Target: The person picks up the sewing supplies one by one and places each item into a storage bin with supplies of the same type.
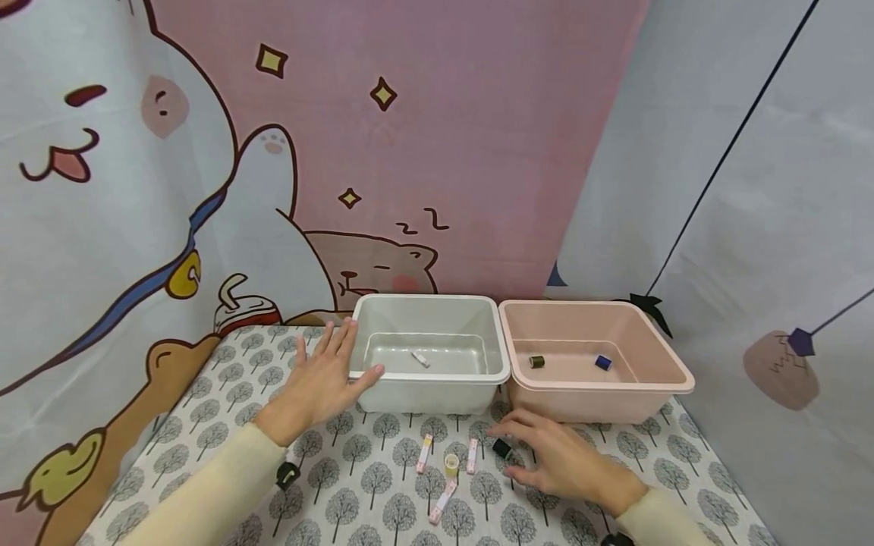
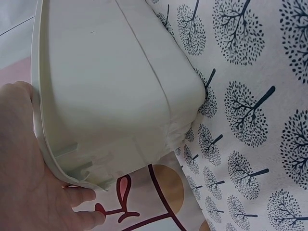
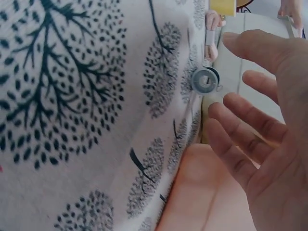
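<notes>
My left hand (image 1: pixel 317 387) rests at the left edge of the white bin (image 1: pixel 423 394), fingers spread along its rim and thumb over the near corner. In the left wrist view the hand (image 2: pixel 29 168) lies against the bin's rim (image 2: pixel 41 115). My right hand (image 1: pixel 556 455) reaches over the cloth in front of the pink bin (image 1: pixel 587 402), fingers loosely bent around a dark thread spool (image 1: pixel 501 448) without gripping it. The right wrist view has the spool (image 3: pixel 205 80) standing just beyond the spread fingers (image 3: pixel 240 122).
Several pink-and-white thread skeins (image 1: pixel 442 502) and a yellow spool (image 1: pixel 451 465) lie on the tree-print cloth (image 1: pixel 375 516). One small white piece (image 1: pixel 420 359) is inside the white bin. An olive spool (image 1: pixel 536 362) and a blue spool (image 1: pixel 603 362) lie in the pink bin.
</notes>
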The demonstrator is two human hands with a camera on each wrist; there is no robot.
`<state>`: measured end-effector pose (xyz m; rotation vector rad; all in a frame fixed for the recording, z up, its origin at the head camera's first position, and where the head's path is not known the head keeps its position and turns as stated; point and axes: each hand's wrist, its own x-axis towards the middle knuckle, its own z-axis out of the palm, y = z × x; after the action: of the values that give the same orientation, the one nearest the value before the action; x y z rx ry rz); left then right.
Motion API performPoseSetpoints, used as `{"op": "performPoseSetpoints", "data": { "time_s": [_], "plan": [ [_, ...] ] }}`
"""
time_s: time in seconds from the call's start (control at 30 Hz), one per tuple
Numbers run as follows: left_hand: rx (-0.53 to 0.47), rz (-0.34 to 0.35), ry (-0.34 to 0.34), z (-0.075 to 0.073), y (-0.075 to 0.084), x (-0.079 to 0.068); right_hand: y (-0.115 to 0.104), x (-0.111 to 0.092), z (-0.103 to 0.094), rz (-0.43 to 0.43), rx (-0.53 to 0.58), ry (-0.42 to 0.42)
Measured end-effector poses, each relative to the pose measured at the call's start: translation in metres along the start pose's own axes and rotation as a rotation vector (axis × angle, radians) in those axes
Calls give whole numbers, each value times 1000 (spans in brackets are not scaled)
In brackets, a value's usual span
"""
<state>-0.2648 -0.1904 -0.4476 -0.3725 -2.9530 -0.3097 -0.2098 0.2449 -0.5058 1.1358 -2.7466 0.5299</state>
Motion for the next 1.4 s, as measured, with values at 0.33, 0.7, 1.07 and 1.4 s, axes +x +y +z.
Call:
{"op": "performPoseSetpoints", "data": {
  "time_s": [0.33,0.7,1.07,1.4],
  "plan": [
    [-7,5,5,0,1,1,3,6,10,93,97,-60],
    [-8,10,6,-1,3,2,4,11,14,67,113,-14],
    [-14,11,6,0,3,1,4,10,14,82,152,-33],
    [-11,5,3,-2,1,0,8,8,13,-106,123,165]
  ]
}}
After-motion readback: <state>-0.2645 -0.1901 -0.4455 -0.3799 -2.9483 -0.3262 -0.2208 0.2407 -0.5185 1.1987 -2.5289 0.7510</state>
